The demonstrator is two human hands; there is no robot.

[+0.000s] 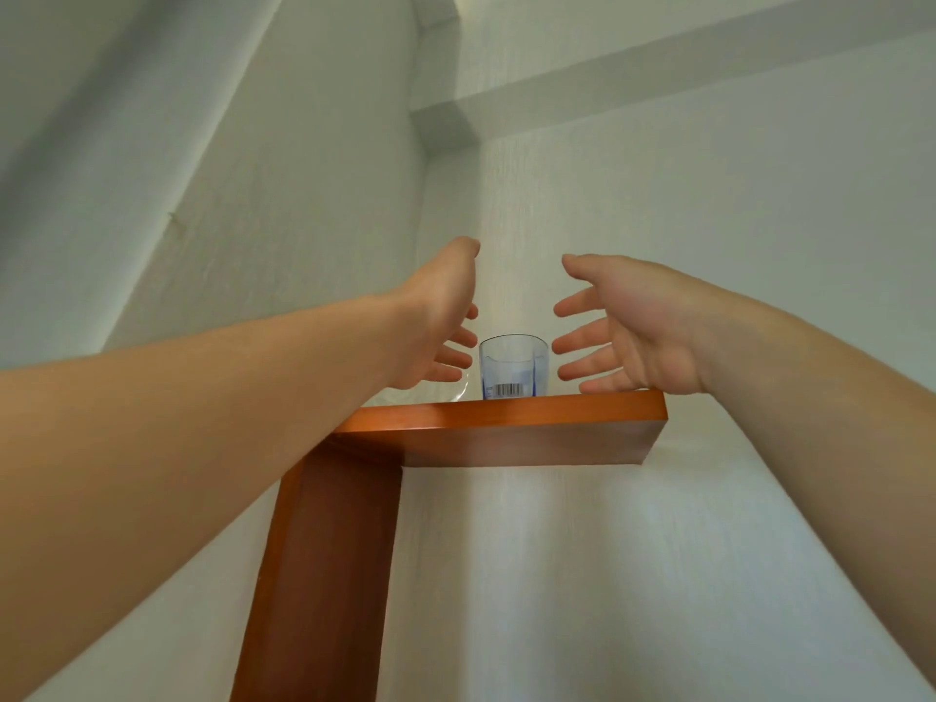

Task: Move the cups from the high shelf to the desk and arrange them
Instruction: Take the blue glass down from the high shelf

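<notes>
A clear bluish glass cup (513, 366) with a barcode sticker stands upright on the high orange-brown wooden shelf (506, 428), seen from below. My left hand (438, 316) reaches up on the cup's left, fingers spread and straight, holding nothing. My right hand (623, 326) is raised on the cup's right, fingers also spread, a small gap from the glass. Neither hand touches the cup. A second clear glass (461, 390) shows only as a curved edge behind my left hand's fingers.
The shelf's vertical wooden side panel (324, 575) runs down below my left forearm. White walls meet in a corner behind the shelf, with a ceiling beam (658, 68) above. The desk is out of view.
</notes>
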